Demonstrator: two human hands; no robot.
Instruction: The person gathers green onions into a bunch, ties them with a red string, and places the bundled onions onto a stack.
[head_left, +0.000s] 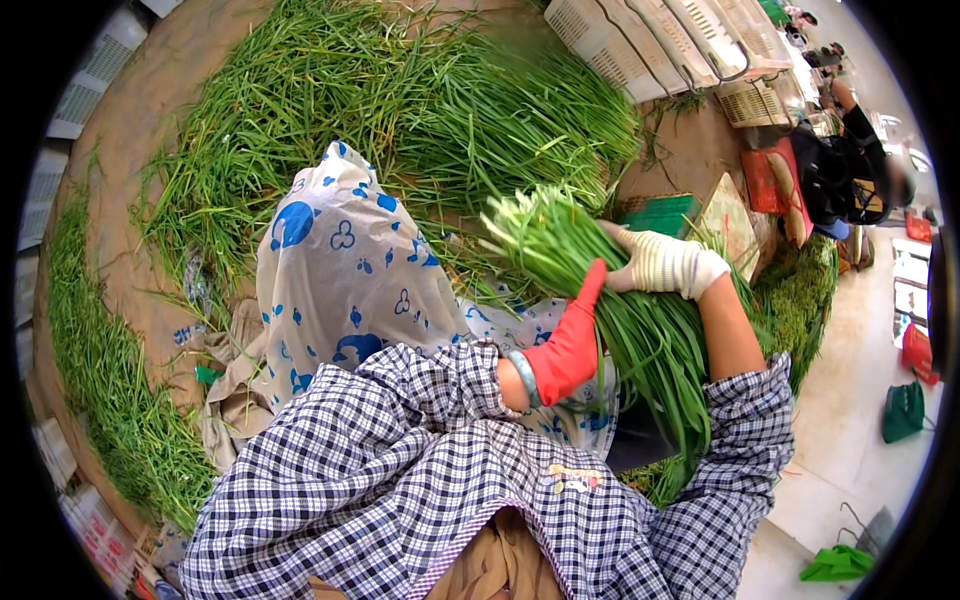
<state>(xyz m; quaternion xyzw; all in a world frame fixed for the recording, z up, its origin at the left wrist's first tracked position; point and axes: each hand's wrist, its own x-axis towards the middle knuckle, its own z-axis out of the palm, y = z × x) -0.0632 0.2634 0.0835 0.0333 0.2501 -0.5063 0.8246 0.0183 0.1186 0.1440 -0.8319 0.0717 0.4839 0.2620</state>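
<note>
A thick bunch of long green leaves, apparently garlic chives, lies across my lap. Its pale stem ends point to the upper left and the leaf tips hang down toward my right sleeve. My left hand, in a red glove, grips the bunch from its near left side; most of those fingers are hidden behind the leaves. Above it, my right hand, in a white-and-yellow striped glove, wraps over the bunch's other side. A white plastic apron or sheet with blue prints covers my raised knee.
A big heap of loose chives spreads ahead on the brown floor, and another strip runs along the left. White plastic crates stand at upper right. Nearby are a green box and a person in dark clothing.
</note>
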